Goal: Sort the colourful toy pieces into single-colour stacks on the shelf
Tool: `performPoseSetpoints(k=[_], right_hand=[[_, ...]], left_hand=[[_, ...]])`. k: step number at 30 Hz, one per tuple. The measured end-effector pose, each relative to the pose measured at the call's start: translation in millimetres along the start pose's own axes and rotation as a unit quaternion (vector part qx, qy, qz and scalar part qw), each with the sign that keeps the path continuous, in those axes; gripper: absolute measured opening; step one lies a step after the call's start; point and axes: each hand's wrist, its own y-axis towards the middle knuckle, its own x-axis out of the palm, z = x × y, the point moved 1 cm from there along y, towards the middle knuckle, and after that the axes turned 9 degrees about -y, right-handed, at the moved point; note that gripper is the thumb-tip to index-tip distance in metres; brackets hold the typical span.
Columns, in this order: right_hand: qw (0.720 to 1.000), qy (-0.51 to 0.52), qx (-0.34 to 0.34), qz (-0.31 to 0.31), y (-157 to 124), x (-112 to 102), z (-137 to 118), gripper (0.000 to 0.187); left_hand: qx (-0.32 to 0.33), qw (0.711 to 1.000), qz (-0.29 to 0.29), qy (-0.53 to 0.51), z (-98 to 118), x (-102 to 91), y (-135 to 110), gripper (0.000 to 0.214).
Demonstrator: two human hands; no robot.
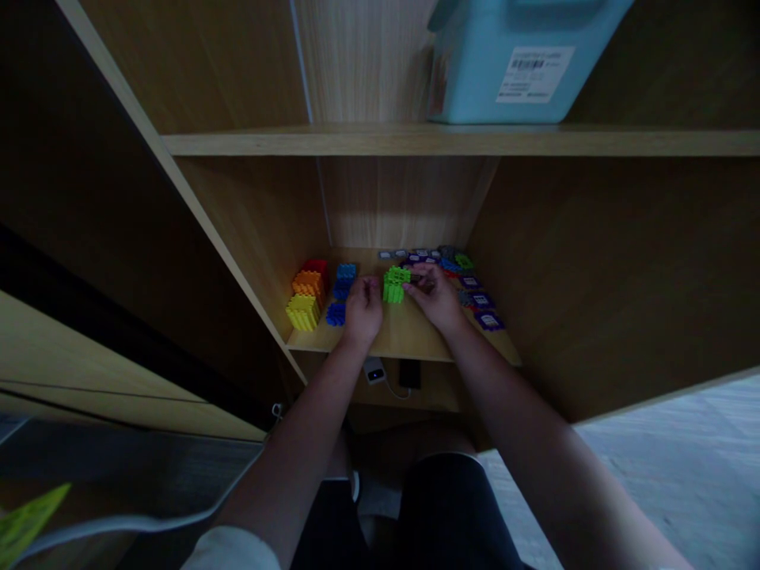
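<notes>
L hand (363,309) curled against left side of green block stack (394,284), grip unclear. R hand (436,297) pinched narrow on its upper right. Stack sits btwn both hands on shelf (409,339). Judged: stack being assembled; further pressing needs L hand bracing. Yellow stack (302,311) beyond L hand's left.

Dim and underexposed overall. Brightest at the pale floor (682,443) lower right and the blue bin (475,71) up top, its label (534,74) too soft to read. Deep shadow along the left side and inside the lower shelf (404,339). Soft detail on the green blocks (393,285). Straight edges bent toward the corners.
</notes>
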Motion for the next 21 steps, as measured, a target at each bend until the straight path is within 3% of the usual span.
performPoseSetpoints(k=[10,21], right_hand=[[0.999,0.030,-0.019,-0.028,10,15,22,0.056],[0.998,0.040,-0.028,-0.037,5,16,25,0.056]], left_hand=[[0.000,0.999,-0.033,0.018,-5,3.4,1,0.023],[0.007,0.999,-0.042,0.003,-6,4.5,1,0.023]])
